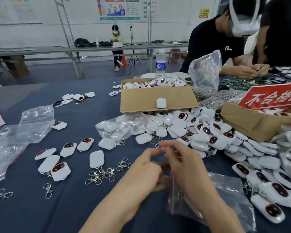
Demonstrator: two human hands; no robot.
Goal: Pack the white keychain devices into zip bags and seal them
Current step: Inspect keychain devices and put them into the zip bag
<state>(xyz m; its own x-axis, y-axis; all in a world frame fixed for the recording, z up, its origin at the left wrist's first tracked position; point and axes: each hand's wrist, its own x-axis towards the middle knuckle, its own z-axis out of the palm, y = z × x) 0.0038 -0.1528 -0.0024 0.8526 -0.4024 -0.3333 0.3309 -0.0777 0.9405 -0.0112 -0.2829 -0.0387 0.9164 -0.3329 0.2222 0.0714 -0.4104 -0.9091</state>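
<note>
My left hand (pixel 146 169) and my right hand (pixel 183 163) meet above the dark blue table (pixel 74 212), both pinching the top of a small clear zip bag (pixel 180 204) that hangs below my right hand. The hands blur the bag, so I cannot tell what is inside it. Several white keychain devices (pixel 60 171) with dark red-rimmed faces lie loose to the left. A large heap of the same devices (pixel 205 132) spreads across the right. Loose metal clasps (pixel 104 174) lie near my left hand.
A cardboard box (pixel 158 98) full of devices stands ahead, with a second box and a red sign (pixel 272 96) at the right. Empty clear bags (pixel 15 140) lie at the left. A water bottle (pixel 160 64) stands behind. Another person's hands (pixel 252 70) work at the far right.
</note>
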